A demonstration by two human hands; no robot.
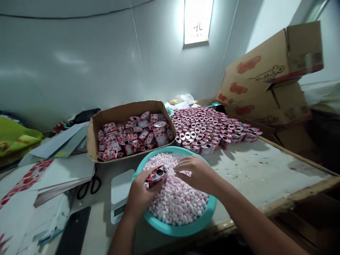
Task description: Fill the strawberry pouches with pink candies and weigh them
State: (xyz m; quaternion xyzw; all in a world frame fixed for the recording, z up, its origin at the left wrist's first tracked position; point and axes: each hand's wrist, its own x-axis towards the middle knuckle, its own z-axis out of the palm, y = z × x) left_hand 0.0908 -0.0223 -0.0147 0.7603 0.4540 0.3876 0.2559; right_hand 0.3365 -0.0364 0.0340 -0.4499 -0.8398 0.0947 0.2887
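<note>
A teal basin (186, 228) heaped with small pink and white candies (176, 202) sits at the table's near edge. Over it, my left hand (140, 193) grips a small red-and-white candy box (157, 174) with a round hole in its top. My right hand (195, 171) rests on the candy pile just right of the box, fingers curled together in a pinch; what they hold is too small to make out.
A cardboard tray (92, 141) of filled red boxes stands behind the basin. Many empty open boxes (209, 127) are stacked at right. Cartons (268, 88) pile at far right. A white scale (119, 194), scissors (89, 187), a black phone (74, 232) and flat printed sheets (39, 177) lie left.
</note>
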